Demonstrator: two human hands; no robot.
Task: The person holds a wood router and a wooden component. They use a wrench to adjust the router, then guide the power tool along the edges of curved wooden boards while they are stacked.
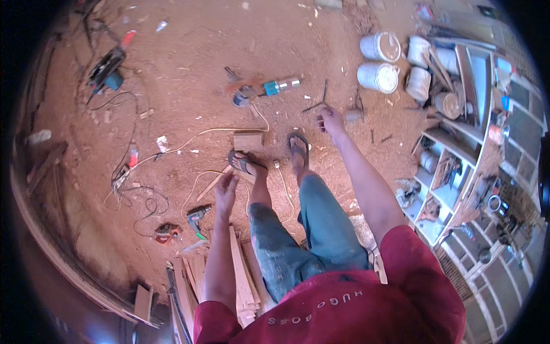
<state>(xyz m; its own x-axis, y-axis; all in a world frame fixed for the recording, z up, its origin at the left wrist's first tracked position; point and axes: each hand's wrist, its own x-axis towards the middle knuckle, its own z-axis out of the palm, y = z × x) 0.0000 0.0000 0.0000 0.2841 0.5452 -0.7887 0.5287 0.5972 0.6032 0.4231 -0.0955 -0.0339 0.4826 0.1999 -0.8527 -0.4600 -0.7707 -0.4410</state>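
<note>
My left hand (226, 188) hangs beside my left leg, its fingers loosely apart with nothing visible in them. Below it on the ground lies a thin wooden strip (213, 187), and a dark and green power drill (197, 217) is nearby. My right hand (331, 122) reaches forward past my right foot, fingers slightly bent and apart, with no held thing visible. Just beyond its fingertips is a thin dark forked piece (318, 102) that looks to lie on the ground. Ahead of my feet rest a teal power tool (281, 86) and a small wooden block (247, 141).
White buckets (378, 77) and a shelf unit (435, 189) stand at the right. Yellowish cable (212, 131) winds across the dirt floor. A dark power tool (107, 71) is at far left, an orange one (167, 233) nearer. Wooden boards (243, 275) lie by my left arm.
</note>
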